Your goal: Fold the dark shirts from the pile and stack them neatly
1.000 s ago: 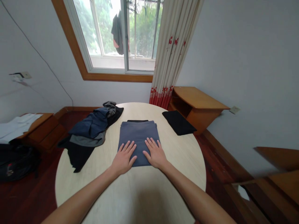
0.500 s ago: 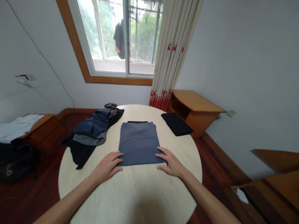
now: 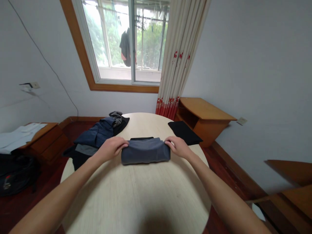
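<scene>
A dark blue-grey garment (image 3: 145,152), folded over into a narrow band, lies across the middle of the round table. My left hand (image 3: 112,148) pinches its left end between thumb and fingers. At the opposite end my right hand (image 3: 179,147) pinches the cloth in the same way. A strip of black fabric (image 3: 141,138) shows just behind the garment. What kind of garment it is cannot be made out.
A heap of dark clothes (image 3: 97,131) hangs over the left edge of the pale round table (image 3: 136,201). Folded black cloth (image 3: 184,132) lies at the right rim. A wooden desk (image 3: 204,112) stands behind, beside a curtain (image 3: 181,58).
The garment lay flat as a square under both open hands. Now both hands have gripped its near edge and moved away from me, folding the cloth over toward its far side.
</scene>
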The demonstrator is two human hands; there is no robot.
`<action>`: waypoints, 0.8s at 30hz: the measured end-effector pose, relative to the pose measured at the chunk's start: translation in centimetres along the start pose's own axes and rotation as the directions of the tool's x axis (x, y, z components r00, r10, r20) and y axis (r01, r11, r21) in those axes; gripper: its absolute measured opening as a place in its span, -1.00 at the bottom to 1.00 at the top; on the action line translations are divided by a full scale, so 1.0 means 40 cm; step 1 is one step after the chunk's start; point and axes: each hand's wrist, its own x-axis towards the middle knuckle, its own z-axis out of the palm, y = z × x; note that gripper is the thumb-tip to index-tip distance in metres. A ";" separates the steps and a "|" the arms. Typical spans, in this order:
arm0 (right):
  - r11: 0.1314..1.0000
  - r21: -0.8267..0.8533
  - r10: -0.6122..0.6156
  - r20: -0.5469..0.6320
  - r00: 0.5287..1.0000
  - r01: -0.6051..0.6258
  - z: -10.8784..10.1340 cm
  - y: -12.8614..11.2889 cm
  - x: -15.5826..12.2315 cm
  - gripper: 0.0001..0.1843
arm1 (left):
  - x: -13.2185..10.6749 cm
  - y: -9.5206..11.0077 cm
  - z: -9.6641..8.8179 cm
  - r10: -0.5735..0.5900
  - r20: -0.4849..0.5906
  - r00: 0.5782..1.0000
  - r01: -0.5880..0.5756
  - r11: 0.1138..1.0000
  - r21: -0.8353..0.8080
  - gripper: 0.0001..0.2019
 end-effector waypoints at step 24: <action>0.893 0.131 0.449 -0.176 0.876 -0.431 0.230 0.061 0.034 -0.76 | -0.050 -0.123 0.266 -0.742 -0.108 0.662 0.571 0.592 -0.569 -0.54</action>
